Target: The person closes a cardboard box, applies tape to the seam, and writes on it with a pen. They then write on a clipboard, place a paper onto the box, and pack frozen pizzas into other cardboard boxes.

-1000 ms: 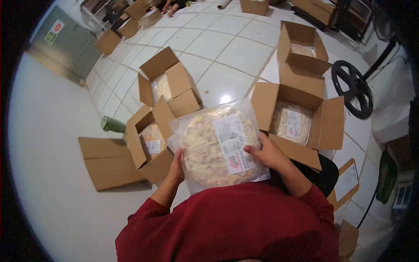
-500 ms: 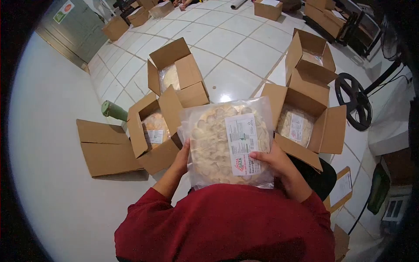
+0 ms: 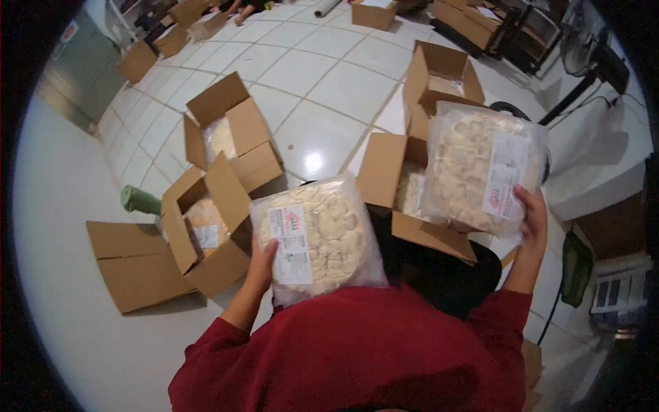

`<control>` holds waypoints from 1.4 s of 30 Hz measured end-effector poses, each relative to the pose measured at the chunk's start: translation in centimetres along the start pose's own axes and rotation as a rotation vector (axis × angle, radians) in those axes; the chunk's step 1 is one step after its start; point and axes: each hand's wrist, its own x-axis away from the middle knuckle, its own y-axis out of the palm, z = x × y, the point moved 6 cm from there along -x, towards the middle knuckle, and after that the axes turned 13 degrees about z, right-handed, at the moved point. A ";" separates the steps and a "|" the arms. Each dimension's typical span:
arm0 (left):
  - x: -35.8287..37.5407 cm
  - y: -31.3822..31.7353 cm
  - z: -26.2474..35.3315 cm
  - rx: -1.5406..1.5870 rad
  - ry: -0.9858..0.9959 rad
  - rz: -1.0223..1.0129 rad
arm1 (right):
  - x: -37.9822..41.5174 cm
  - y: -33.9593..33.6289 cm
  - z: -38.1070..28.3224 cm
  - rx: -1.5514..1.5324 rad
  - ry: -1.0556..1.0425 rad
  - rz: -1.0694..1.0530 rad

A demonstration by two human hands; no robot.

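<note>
In my left hand point(image 3: 261, 268) is a plastic-wrapped pizza point(image 3: 336, 237) with a white label, close to my body, the thumb pressed on its face. My right hand point(image 3: 532, 216) grips a second wrapped pizza point(image 3: 460, 165) by its right edge, the thumb over its label. This one is raised over the open carton point(image 3: 381, 172) on the right and covers part of it. Inside that carton another wrapped pizza point(image 3: 410, 192) shows at the left. An open carton point(image 3: 226, 268) beside my left arm holds a wrapped orange-topped pizza point(image 3: 202, 216).
Beyond stand two more open cartons, one far left point(image 3: 254, 165) and one far right point(image 3: 415, 82), with wrapped items inside. A green roll point(image 3: 141, 200) lies by the left carton. A pedestal fan point(image 3: 597, 62) is at right. Another person's hand point(image 3: 244, 14) shows at the back.
The stack held in both hands has parted into two pizzas. My right hand has carried one right and up over the right carton; my left keeps the other. The view has turned right.
</note>
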 end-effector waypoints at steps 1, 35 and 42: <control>-0.2 0.1 -0.2 0.049 0.002 -0.051 | -1.4 -1.3 0.8 0.007 -0.012 0.017; 0.2 15.2 10.2 0.102 -0.052 -0.491 | 7.4 13.1 1.7 0.057 -0.059 -0.290; -3.3 32.9 5.4 -0.473 -0.047 -0.736 | -4.4 -0.5 8.0 0.354 0.067 0.030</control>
